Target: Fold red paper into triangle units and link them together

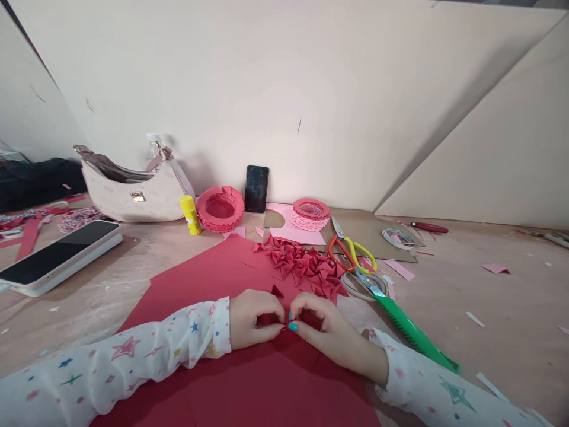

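My left hand point(252, 319) and my right hand point(331, 329) meet at the fingertips over a large red paper sheet point(249, 385). Both pinch a small red paper piece point(285, 328), mostly hidden by the fingers. One folded red paper triangle point(277, 291) lies just beyond my fingers. Farther back sits a heap of folded red triangles point(306, 264). Behind it a ring of red and pink folded paper point(310, 222) rests on a pink sheet, and a larger red paper ring point(221, 220) stands to the left.
Right of the heap lie red-and-yellow-handled scissors point(353, 249), a green-handled cutter point(415, 332) and tape rolls point(397, 238). At left are a glue stick point(190, 214), a white handbag point(136, 198) and a phone on a white block point(60, 255). Another phone point(256, 188) leans on the wall.
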